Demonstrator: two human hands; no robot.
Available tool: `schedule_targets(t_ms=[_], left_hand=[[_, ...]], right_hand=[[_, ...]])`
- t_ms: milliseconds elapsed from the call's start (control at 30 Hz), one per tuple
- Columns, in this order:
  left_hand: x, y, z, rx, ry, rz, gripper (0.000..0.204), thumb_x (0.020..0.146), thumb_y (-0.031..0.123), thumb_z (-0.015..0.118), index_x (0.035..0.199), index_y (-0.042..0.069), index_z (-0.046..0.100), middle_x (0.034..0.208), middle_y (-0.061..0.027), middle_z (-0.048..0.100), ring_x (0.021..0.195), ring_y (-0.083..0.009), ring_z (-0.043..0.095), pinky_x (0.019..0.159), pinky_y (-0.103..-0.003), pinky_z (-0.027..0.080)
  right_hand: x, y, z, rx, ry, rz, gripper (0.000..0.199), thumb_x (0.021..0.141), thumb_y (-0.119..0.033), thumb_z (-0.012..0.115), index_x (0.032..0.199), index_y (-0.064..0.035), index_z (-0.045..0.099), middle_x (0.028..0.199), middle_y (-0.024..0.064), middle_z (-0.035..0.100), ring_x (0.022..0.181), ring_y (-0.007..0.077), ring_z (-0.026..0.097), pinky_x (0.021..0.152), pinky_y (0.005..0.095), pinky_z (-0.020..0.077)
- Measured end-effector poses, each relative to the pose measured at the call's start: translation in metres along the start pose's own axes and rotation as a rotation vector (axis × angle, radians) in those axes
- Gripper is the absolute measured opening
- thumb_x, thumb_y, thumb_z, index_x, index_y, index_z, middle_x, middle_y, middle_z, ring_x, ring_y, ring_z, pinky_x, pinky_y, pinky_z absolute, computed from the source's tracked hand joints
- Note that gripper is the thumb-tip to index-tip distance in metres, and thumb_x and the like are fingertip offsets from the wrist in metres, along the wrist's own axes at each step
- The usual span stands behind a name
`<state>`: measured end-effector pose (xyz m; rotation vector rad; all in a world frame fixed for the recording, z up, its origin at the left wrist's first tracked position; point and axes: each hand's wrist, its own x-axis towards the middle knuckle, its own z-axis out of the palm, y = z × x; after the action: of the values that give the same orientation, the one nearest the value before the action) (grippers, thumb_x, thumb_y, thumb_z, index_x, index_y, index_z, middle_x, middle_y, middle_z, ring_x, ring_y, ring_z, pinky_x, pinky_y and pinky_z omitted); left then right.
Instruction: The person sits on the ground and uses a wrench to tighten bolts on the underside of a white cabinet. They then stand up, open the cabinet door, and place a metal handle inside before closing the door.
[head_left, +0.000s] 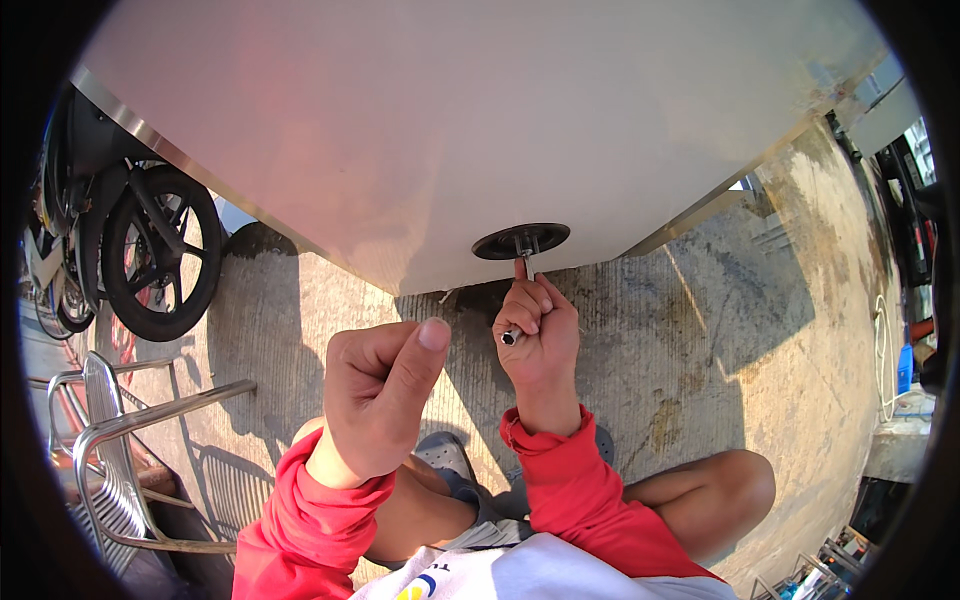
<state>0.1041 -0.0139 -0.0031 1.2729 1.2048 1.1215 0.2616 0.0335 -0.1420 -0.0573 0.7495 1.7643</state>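
A large white panel (430,110) with a metal edge fills the upper picture. Near its lower edge sits a round black fitting (497,243) with a bolt at its middle. My right hand (540,335) is shut on a thin metal socket tool (523,268) whose tip stands on that bolt, index finger stretched along the shaft. My left hand (375,395) hovers nearer to me, left of the tool, closed in a loose fist with the thumb pressed on the index finger; whether it pinches anything small is hidden. Both forearms wear red sleeves.
Concrete ground (700,330) lies below. A motorbike wheel (165,255) stands at the left, a metal chair (110,440) at the lower left. My bare knee (735,485) and a grey sandal (450,460) are beneath my hands. Clutter lines the right edge.
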Motion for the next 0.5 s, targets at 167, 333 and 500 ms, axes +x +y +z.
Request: schedule_targets(t_ms=[167, 333, 500], left_hand=[[-0.003, 0.002, 0.002, 0.011, -0.01, 0.023, 0.05, 0.102, 0.02, 0.055, 0.06, 0.002, 0.037, 0.054, 0.0055, 0.03, 0.055, -0.0048, 0.022, 0.046, -0.029, 0.017], [-0.004, 0.004, 0.006, 0.017, -0.028, 0.031, 0.05, 0.102, 0.019, 0.055, 0.059, 0.002, 0.037, 0.054, 0.0054, 0.03, 0.055, -0.0049, 0.022, 0.046, -0.029, 0.017], [-0.006, 0.004, 0.005, 0.021, -0.009, 0.027, 0.05, 0.102, 0.02, 0.055, 0.059, 0.002, 0.036, 0.053, 0.0052, 0.03, 0.055, -0.0051, 0.022, 0.046, -0.029, 0.017]], right_hand=[[0.002, -0.001, -0.005, -0.158, -0.042, -0.043, 0.023, 0.102, -0.014, 0.042, 0.112, 0.0003, 0.058, 0.06, -0.0044, 0.036, 0.047, 0.0073, 0.028, 0.04, 0.0238, 0.0285], [0.029, -0.008, -0.034, -1.876, -0.14, -1.309, 0.014, 0.1, -0.007, 0.05, 0.112, -0.0022, 0.055, 0.06, -0.0023, 0.044, 0.045, 0.0104, 0.037, 0.04, 0.0285, 0.0327], [0.013, -0.016, -0.033, -2.382, -0.206, -1.652, 0.014, 0.102, -0.01, 0.051, 0.11, 0.0006, 0.055, 0.064, -0.0025, 0.045, 0.052, 0.006, 0.039, 0.043, 0.0263, 0.0319]])
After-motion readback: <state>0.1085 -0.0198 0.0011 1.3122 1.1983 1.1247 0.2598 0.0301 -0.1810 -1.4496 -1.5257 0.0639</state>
